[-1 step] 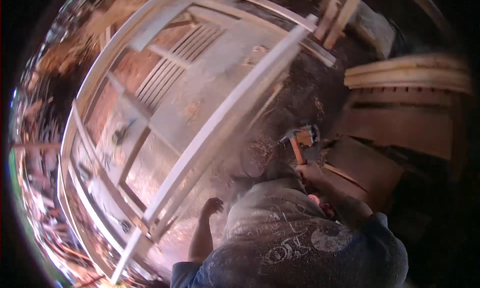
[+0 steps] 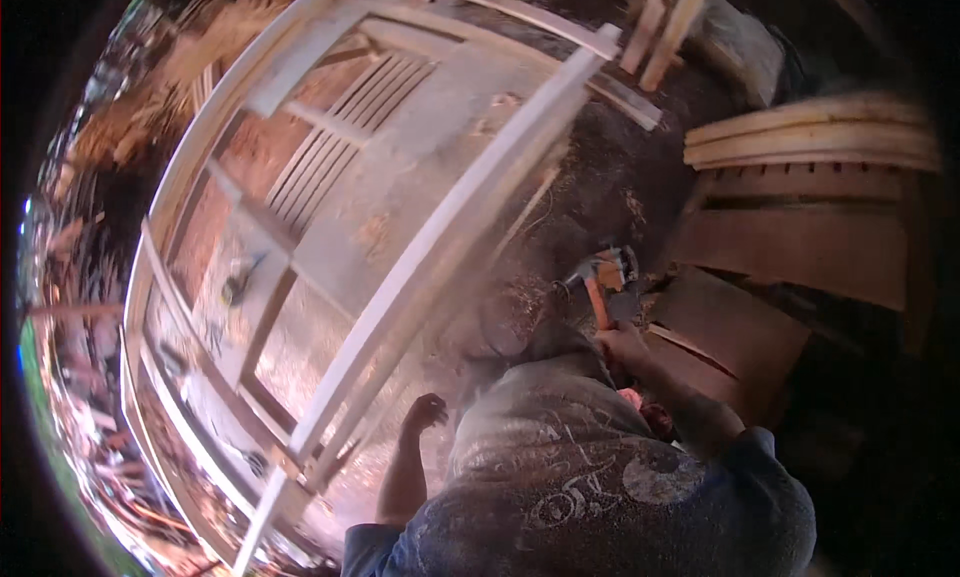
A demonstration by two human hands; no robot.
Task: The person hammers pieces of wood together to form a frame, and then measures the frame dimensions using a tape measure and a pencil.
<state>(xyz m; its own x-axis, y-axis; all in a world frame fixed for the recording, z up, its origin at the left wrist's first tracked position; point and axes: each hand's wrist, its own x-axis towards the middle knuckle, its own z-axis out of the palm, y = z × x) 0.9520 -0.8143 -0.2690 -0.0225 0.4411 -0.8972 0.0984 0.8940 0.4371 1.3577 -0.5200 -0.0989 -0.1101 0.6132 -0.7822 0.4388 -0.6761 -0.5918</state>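
My right hand point(image 2: 624, 345) is wrapped round the orange-red handle of a hammer point(image 2: 597, 302), held low in front of my body. Its dark metal head points away from me, over the dusty floor. My left hand point(image 2: 428, 411) hangs beside my left hip, fingers loosely curled and nothing visible in them. Nearest to that hand runs the pale long rail of a large wooden frame point(image 2: 440, 227), but hand and rail appear apart. A dusty dark T-shirt with a pale print point(image 2: 600, 477) covers my body.
Slats point(image 2: 345, 132) and crosspieces sit inside the frame. On the right are stacked pale boards point(image 2: 810, 139) and brown panels point(image 2: 740, 322). Upright timbers point(image 2: 672, 27) stand at the back, near a pale sack point(image 2: 740, 42). Scrap wood lies at far left.
The view has shifted slightly, so the wooden frame appears a little farther left and higher at its far end. Both hands keep nearly the same pose, and the hammer stays in my right hand.
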